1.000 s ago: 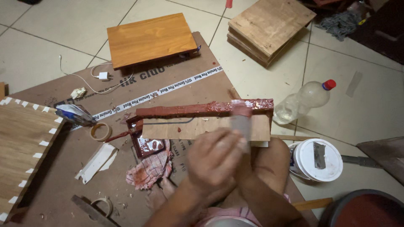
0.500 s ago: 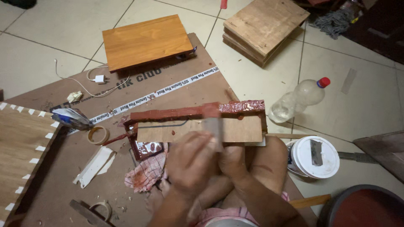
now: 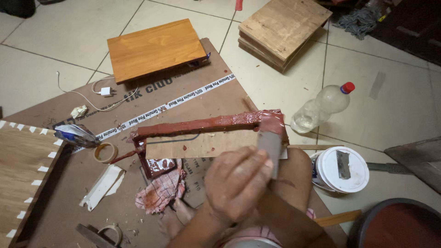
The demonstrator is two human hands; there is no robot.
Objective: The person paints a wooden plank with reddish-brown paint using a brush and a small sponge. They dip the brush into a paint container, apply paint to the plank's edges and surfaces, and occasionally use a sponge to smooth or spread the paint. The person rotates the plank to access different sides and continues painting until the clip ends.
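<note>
Bottle (image 3: 321, 104) and tub (image 3: 342, 169) flank hand (image 3: 236, 181) holding scraper (image 3: 269, 146).

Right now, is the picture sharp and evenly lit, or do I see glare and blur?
Head view: mostly sharp; the hand holding the scraper looks slightly soft. Wet red-brown paste on the wooden frame catches small glints, and the plastic bottle shines. Light is soft, dimmer toward the top right; edges bow like a wide lens.
</note>
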